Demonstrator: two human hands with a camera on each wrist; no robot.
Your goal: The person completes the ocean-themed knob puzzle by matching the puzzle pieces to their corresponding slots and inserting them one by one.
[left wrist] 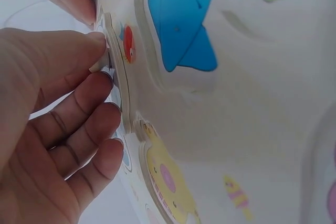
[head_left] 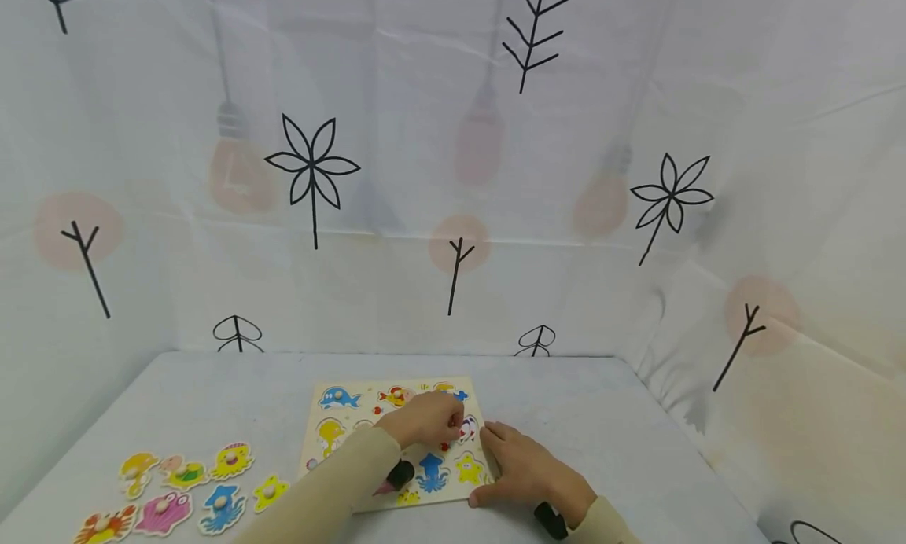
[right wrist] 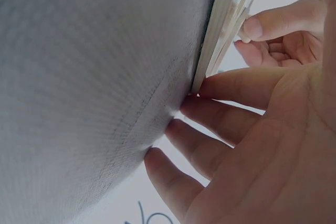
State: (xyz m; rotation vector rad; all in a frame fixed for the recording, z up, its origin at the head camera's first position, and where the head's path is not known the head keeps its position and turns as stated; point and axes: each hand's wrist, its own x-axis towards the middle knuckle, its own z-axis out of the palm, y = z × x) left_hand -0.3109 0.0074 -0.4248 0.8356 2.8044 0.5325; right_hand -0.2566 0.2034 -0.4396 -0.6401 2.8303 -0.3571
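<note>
A wooden peg puzzle board (head_left: pixel 385 498) with printed sea animals lies on the table. My left hand (head_left: pixel 428 418) reaches over it and pinches the small wooden knob (right wrist: pixel 244 35) of a puzzle piece, at the board's right-hand middle slot. Most of that piece is hidden by the fingers; in the left wrist view the left hand (left wrist: pixel 68 103) sits right against the board's face. My right hand (head_left: pixel 527 473) rests at the board's right edge, fingers spread. In the right wrist view, the right fingertips (right wrist: pixel 202 85) touch the board's side and the tabletop.
Several loose pieces lie left of the board: a crab (head_left: pixel 106 524), a pink fish (head_left: pixel 164 514), a blue octopus (head_left: pixel 222 509), a starfish (head_left: pixel 270 493), a turtle (head_left: pixel 185 473) and a yellow octopus (head_left: pixel 232 461). A whale piece (head_left: pixel 340 396) sits in the board's upper left. Patterned cloth surrounds the table.
</note>
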